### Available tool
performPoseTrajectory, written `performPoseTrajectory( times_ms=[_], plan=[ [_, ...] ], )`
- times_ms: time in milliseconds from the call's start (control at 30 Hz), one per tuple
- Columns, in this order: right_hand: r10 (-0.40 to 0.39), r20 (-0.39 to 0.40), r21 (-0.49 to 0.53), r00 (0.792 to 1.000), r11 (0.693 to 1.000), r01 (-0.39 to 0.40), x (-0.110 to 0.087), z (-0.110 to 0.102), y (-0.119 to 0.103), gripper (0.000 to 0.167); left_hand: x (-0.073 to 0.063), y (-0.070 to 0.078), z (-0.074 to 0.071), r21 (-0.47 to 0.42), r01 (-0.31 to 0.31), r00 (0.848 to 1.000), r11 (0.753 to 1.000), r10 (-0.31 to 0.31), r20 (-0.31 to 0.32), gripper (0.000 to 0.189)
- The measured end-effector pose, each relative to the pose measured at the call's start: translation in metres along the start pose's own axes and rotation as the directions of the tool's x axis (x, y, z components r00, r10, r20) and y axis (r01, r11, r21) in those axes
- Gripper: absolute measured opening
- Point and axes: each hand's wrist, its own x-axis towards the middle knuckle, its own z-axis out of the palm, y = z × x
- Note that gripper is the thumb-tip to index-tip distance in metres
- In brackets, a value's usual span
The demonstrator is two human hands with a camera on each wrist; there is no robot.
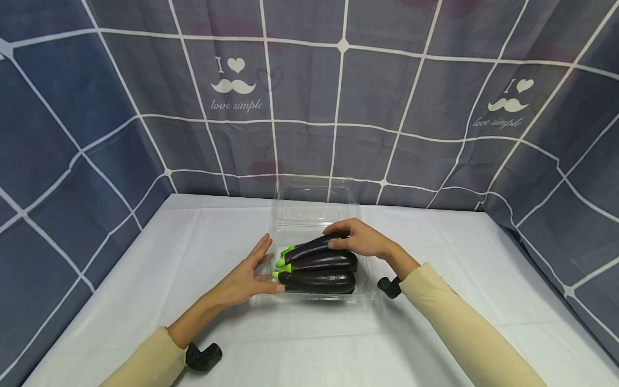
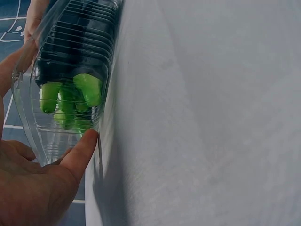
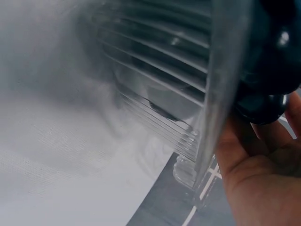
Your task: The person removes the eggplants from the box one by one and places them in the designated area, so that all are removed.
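Several dark purple eggplants with green stem ends (image 2: 89, 89) lie side by side in a clear plastic clamshell box (image 1: 366, 287). Its lid (image 1: 314, 209) stands raised at the back. My right hand (image 1: 362, 238) grips the rearmost upper eggplant (image 1: 309, 248) near its thick end, fingers over the far side and thumb on the near side. A middle eggplant (image 1: 329, 262) and a front eggplant (image 1: 319, 280) lie nearer me. With its fingers spread and fairly straight, my left hand (image 1: 244, 279) rests against the box's left end, thumb by the near corner.
A white cloth (image 1: 290, 344) covers the table. Dark grid-patterned curtain (image 1: 309, 80) hangs behind the table and along both sides. A black wrist device (image 1: 204, 357) sits under the left wrist, and another black device (image 1: 389, 287) under the right.
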Motion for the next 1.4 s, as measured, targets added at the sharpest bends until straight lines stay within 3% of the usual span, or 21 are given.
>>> performPoseTrajectory(
  times_ms=[500,833,1167,1400],
  plan=[
    [-0.054,-0.052,0.004,0.997,0.999,0.054,-0.0011,0.0042,0.0052,0.028,0.0006,0.0006,0.0002,0.0,0.001,1.0,1.0,-0.001,0.0,0.115],
    [-0.106,-0.049,0.03,0.993,0.994,0.108,-0.0054,0.0037,0.0083,0.037,0.001,0.0001,0.0005,-0.002,-0.005,1.0,1.0,0.005,0.001,0.115],
    [-0.063,-0.075,0.023,0.995,0.998,0.065,-0.0059,0.005,0.0079,0.039,0.0007,-0.0002,0.0,-0.001,-0.005,1.0,1.0,0.005,-0.002,0.113],
    [-0.053,-0.031,0.033,0.998,0.998,0.054,-0.007,0.005,0.009,0.041,0.0009,-0.0007,0.0002,-0.006,-0.003,1.0,1.0,0.003,0.002,0.112]
  ],
)
